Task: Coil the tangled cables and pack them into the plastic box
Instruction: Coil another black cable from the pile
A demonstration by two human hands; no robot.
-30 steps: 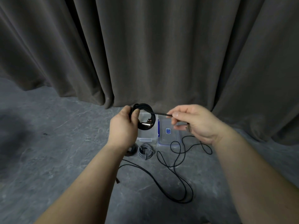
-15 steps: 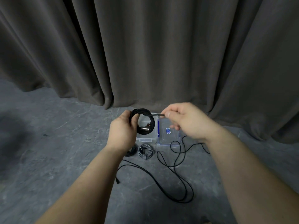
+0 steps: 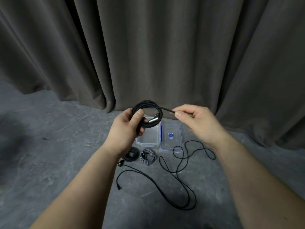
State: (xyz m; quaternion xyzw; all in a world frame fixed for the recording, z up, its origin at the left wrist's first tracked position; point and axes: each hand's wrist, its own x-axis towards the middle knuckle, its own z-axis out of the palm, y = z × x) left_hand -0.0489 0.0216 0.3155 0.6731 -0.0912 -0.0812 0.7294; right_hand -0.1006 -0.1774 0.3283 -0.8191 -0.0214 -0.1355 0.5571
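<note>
Held above the box in the left hand (image 3: 127, 128): a black cable coil (image 3: 147, 113), several loops stacked into a ring, thumb pressed across the near side, fingers curled round the bundle from behind. Silver metal plug (image 3: 152, 120) hanging inside the ring at its lower right. Running off the top of the coil to the right, one straight free end, pinched between thumb and forefinger of the right hand (image 3: 196, 123); remaining fingers of that hand curled in toward the palm.

Directly below the coil, on the grey marbled floor (image 3: 49, 162): a clear plastic box (image 3: 147, 138), open, rectangular. Visible part of its inside bare; far end hidden behind the left hand and the coil. Just beside it on the right, nearly touching: the clear lid (image 3: 171, 138), lying flat, blue clip along its left edge, small blue label at its middle.

In front of the box, side by side: a small black coiled cable (image 3: 131, 156), partly covered by the left wrist, and a grey coiled cable (image 3: 147, 157). Neither in the box.

Nearer still, and to the right: a long loose black cable (image 3: 179, 184), uncoiled, looping across the floor from near the lid's corner down to a wide bend, one small connector end lying left of centre.

Behind everything, a dark grey pleated curtain (image 3: 148, 47) reaching the floor.
</note>
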